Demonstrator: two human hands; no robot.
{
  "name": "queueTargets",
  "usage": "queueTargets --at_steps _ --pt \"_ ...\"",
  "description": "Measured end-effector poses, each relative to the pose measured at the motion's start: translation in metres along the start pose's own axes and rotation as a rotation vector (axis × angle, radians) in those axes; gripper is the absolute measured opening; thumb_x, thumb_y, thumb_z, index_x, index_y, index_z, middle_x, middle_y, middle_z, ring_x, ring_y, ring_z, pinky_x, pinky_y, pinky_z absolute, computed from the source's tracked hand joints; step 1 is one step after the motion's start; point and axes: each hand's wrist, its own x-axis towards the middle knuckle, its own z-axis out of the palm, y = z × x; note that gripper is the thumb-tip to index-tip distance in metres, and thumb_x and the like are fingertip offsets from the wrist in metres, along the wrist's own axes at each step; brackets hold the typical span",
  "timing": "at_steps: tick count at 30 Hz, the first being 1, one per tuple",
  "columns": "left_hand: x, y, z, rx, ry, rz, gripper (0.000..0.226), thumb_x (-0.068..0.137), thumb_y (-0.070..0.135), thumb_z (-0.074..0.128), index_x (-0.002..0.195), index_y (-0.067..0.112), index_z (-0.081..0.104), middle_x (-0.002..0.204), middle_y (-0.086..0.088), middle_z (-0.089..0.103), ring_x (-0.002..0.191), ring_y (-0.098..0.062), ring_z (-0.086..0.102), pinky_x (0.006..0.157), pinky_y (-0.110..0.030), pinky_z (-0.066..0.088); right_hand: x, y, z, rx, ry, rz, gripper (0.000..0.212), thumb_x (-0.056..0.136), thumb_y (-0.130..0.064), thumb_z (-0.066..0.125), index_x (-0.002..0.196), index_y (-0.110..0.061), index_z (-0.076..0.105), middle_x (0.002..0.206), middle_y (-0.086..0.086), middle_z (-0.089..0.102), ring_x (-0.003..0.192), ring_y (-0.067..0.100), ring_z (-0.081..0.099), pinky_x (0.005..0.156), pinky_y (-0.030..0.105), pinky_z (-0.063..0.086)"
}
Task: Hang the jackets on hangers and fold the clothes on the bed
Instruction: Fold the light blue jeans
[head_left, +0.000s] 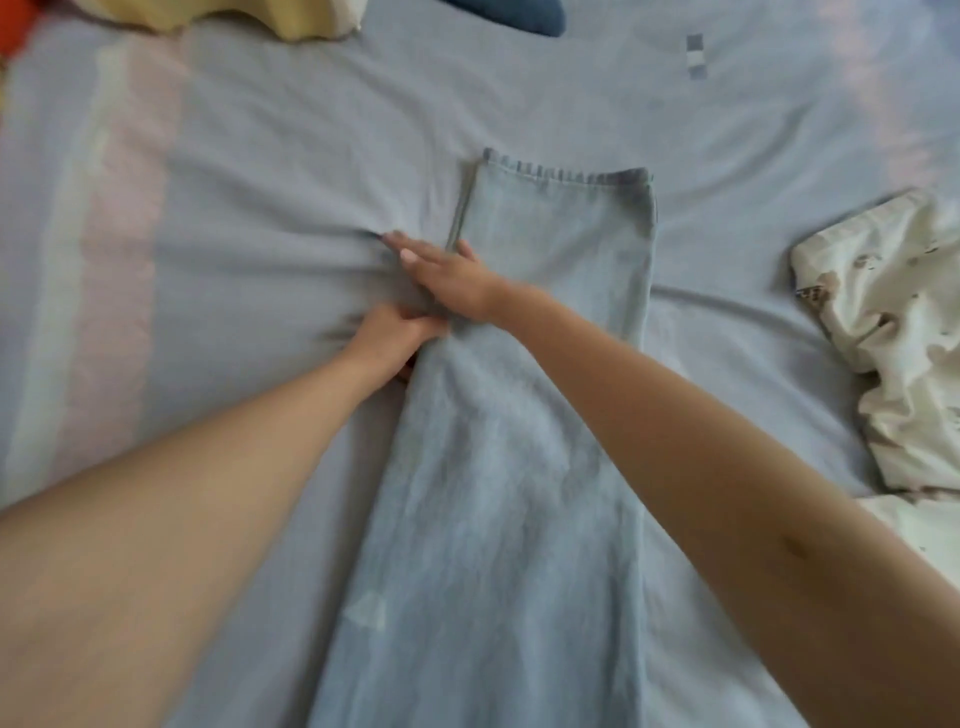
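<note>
The pale blue denim jeans lie lengthwise down the middle of the bed. The two legs look stacked one on the other, with the stitched hems at the far end. From where I stand that first lengthwise fold seems done, but no crosswise fold has been made; the legs are still at full stretch.

The left hand has its fingers curled at the jeans' left edge and appears to pinch the denim there, bunching the lilac-blue striped sheet around it. The right hand is laid flat with straight fingers across that same edge. Its palm is on the denim, its fingertips reach onto the sheet, and it grips nothing.

At the right side a crumpled cream patterned cloth sits unfolded, well apart from the jeans. A pale yellow cushion and a dark blue object lie at the far edge. I see no jackets or hangers, so most of the job looks to be still ahead.
</note>
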Motion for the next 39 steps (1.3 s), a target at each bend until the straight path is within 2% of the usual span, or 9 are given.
queueTargets --at_steps 2,5,8,13,19,25,29,33,39 --pt "-0.007 -0.004 0.004 0.013 0.022 0.023 0.032 0.087 0.026 0.063 0.109 0.002 0.067 0.101 -0.012 0.067 0.091 -0.02 0.062 0.063 -0.022 0.048 -0.047 -0.004 0.015 0.276 0.187 -0.059 0.044 0.104 -0.021 0.032 0.146 -0.009 0.033 0.152 0.008 0.034 0.142 0.019 0.028 0.115 0.023 0.014" --pt "-0.008 -0.003 0.003 0.027 0.092 0.033 0.046 0.078 0.043 0.064 0.098 0.002 0.071 0.092 -0.011 0.072 0.09 -0.025 0.065 0.078 -0.033 0.051 -0.138 0.031 0.046 -0.214 0.541 -0.075 0.051 0.099 -0.03 0.034 0.149 -0.021 0.027 0.156 -0.003 0.026 0.146 0.017 0.016 0.118 0.028 0.006" --pt "-0.032 -0.012 0.011 -0.041 0.138 0.023 0.024 0.078 0.037 0.067 0.066 0.017 0.062 0.055 0.01 0.063 0.066 -0.015 0.058 0.062 -0.025 0.043 -0.253 0.075 0.11 -0.504 0.416 0.02 0.056 0.097 -0.044 0.027 0.151 -0.028 0.022 0.158 -0.006 0.019 0.146 0.016 0.015 0.119 0.038 0.006" --pt "-0.116 -0.052 0.016 -0.171 0.074 0.01 0.006 0.083 0.016 0.067 0.081 0.017 0.061 0.078 -0.001 0.063 0.069 -0.013 0.06 0.067 -0.026 0.046 -0.38 0.091 0.184 -0.509 0.279 0.173 0.057 0.095 -0.053 0.021 0.15 -0.044 0.006 0.159 -0.013 0.002 0.146 0.011 0.001 0.117 0.035 -0.003" --pt "-0.247 -0.121 0.026 -0.162 0.265 -0.078 0.024 0.083 0.006 0.068 0.106 0.001 0.065 0.078 0.001 0.061 0.048 0.01 0.051 0.057 -0.017 0.045 -0.439 0.054 0.248 -0.187 0.527 0.325 0.055 0.09 -0.029 0.051 0.143 -0.022 0.037 0.151 0.002 0.034 0.136 0.018 0.031 0.111 0.031 0.02" --pt "-0.381 -0.198 0.021 -0.062 0.227 -0.119 0.018 0.084 0.0 0.065 0.097 0.01 0.057 0.075 0.006 0.057 0.053 0.013 0.052 0.054 -0.007 0.04 -0.476 -0.006 0.298 0.569 0.817 0.752 0.045 0.088 -0.009 0.064 0.127 -0.008 0.04 0.1 -0.001 0.054 0.083 0.01 0.053 0.076 0.015 0.044" --pt "-0.434 -0.232 0.015 -0.033 0.192 -0.185 0.015 0.085 0.006 0.066 0.096 0.013 0.059 0.081 0.003 0.062 0.062 0.009 0.056 0.059 -0.013 0.044 -0.49 -0.001 0.318 0.634 0.647 0.869 0.023 0.089 -0.029 0.064 0.095 -0.013 0.049 0.081 -0.002 0.058 0.079 0.019 0.057 0.077 0.036 0.047" --pt "-0.488 -0.266 0.016 0.031 0.192 -0.228 0.02 0.08 0.031 0.066 0.071 0.016 0.056 0.061 0.009 0.057 0.056 0.0 0.05 0.051 -0.02 0.038 -0.506 -0.009 0.336 0.737 0.372 0.805 0.029 0.087 -0.024 0.069 0.111 -0.017 0.055 0.102 -0.003 0.065 0.09 0.011 0.062 0.077 0.026 0.051" --pt "-0.53 -0.297 0.021 0.148 0.198 -0.182 0.041 0.088 0.043 0.053 0.08 0.003 0.048 0.069 -0.016 0.054 0.064 -0.028 0.052 0.061 -0.04 0.039 -0.512 -0.016 0.364 0.565 0.542 0.887 0.032 0.086 -0.024 0.067 0.11 -0.013 0.049 0.105 0.002 0.061 0.101 0.023 0.061 0.082 0.035 0.049"
